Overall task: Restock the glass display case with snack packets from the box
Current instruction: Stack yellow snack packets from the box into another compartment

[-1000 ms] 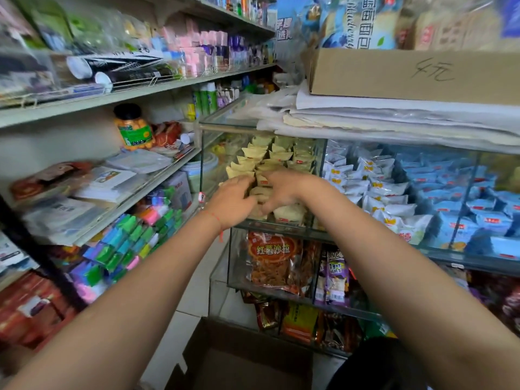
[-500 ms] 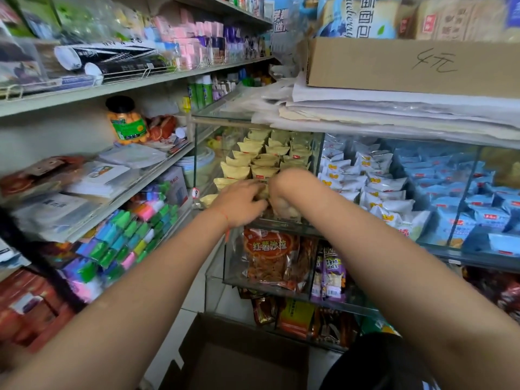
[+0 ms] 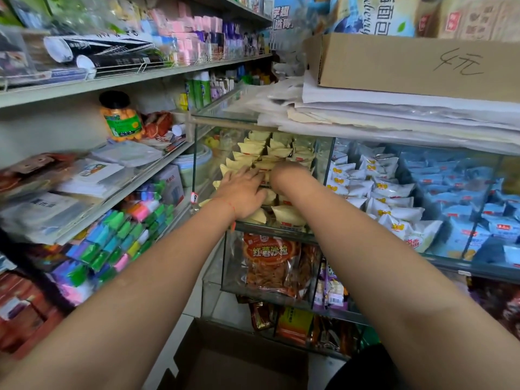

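Observation:
The glass display case (image 3: 225, 120) stands ahead, and its left upper compartment holds rows of pale yellow snack packets (image 3: 288, 214). My left hand (image 3: 242, 192) lies flat on the front packets, fingers straight and spread toward the back. My right hand (image 3: 284, 173) is just right of it, bent down at the wrist among the packets. Its fingers are hidden behind the back of the hand. The open brown cardboard box (image 3: 242, 361) sits on the floor below my arms; the part I see holds no packets.
White packets (image 3: 394, 190) and blue packets (image 3: 461, 198) fill the compartments to the right. A cardboard box (image 3: 408, 63) on stacked sheets covers the case top. Red snack bags (image 3: 267, 260) sit on the lower tier. Crowded wall shelves (image 3: 112, 83) run close on the left.
Both hands have moved further in over the yellow packets. My left hand went from curled at the front packets to lying flat on them. My right wrist bent further down.

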`<state>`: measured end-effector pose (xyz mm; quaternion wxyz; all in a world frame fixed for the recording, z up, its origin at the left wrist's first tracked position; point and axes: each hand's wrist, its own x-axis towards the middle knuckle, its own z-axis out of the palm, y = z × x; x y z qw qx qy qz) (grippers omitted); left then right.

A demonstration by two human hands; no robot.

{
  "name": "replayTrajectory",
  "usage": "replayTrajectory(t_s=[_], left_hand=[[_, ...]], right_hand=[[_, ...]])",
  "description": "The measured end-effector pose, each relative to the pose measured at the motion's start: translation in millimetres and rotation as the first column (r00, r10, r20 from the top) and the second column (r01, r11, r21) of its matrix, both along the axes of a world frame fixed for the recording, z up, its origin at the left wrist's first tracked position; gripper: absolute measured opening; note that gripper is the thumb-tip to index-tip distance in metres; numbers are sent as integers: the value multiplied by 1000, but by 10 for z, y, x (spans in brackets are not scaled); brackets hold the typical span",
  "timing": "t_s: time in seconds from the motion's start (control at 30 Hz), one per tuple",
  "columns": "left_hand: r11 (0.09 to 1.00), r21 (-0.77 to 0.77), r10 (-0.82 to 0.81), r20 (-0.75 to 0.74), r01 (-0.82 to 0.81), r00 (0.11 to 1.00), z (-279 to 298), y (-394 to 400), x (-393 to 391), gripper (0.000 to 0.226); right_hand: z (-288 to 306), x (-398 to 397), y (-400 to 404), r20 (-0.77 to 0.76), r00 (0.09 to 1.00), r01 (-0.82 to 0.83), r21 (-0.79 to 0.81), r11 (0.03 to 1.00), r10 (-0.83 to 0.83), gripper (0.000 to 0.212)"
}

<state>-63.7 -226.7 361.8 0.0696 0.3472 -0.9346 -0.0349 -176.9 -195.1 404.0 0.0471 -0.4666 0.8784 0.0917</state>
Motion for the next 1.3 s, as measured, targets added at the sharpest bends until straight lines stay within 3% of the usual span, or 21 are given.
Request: replayTrajectory(t_s=[0.13, 0.23, 0.3, 0.47, 0.83, 0.9, 1.13, 1.3], left_hand=[[999, -23, -27, -59, 25, 998, 36, -54, 59, 55], [1000, -26, -2, -160, -2, 987, 14, -157, 179, 59], [1000, -2, 20, -151, -21, 988, -23, -204, 230, 61], [998, 41, 47, -123, -42, 991, -89, -213, 224, 61], [998, 50, 53, -132, -47, 990, -100, -194, 227, 62], [998, 52, 54, -132, -47, 990, -96, -193, 222, 62], [998, 53, 48, -123, -42, 991, -79, -177, 235, 62], [998, 49, 50, -125, -44, 991, -86, -182, 242, 62]], right_hand=[[59, 0, -93, -51, 997, -53, 79, 996, 57, 45], [77, -24, -211, -69, 997, -29, -111, 993, 21, 38], [55, -33, -311, -67, 997, -59, -226, 972, 45, 36], [-108, -127, -491, 54, 987, -132, -242, 961, 150, 37], [-22, -329, -626, 200, 977, -3, -325, 946, 72, 28], [-26, -337, -657, 177, 980, -36, -300, 953, 93, 19], [-22, -321, -637, 143, 973, -144, -233, 962, 181, 35], [12, -335, -641, 170, 982, -71, -72, 995, 82, 48]])
